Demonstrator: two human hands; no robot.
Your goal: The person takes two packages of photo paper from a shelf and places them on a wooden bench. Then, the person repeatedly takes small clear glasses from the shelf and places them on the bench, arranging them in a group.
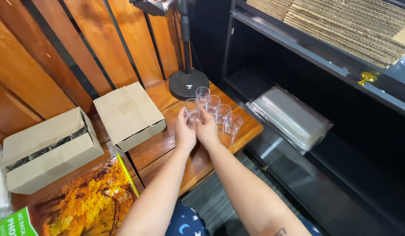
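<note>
Both of my hands reach forward over a wooden table [167, 150] and hold one small clear glass [192, 109] between them. My left hand [184, 132] grips it from the left, my right hand [207, 130] from the right. Just beyond and to the right, several more small clear glasses [220, 112] stand in a row on the table, running from the far glass [202, 93] to the nearest one [233, 124].
Two cardboard boxes [129, 114] [47, 148] sit on the table's left. A colourful printed box [86, 203] lies at the near left. A black round stand base [188, 83] rises behind the glasses. To the right, black shelving holds a plastic-wrapped pack [292, 117] and corrugated cardboard [351, 24].
</note>
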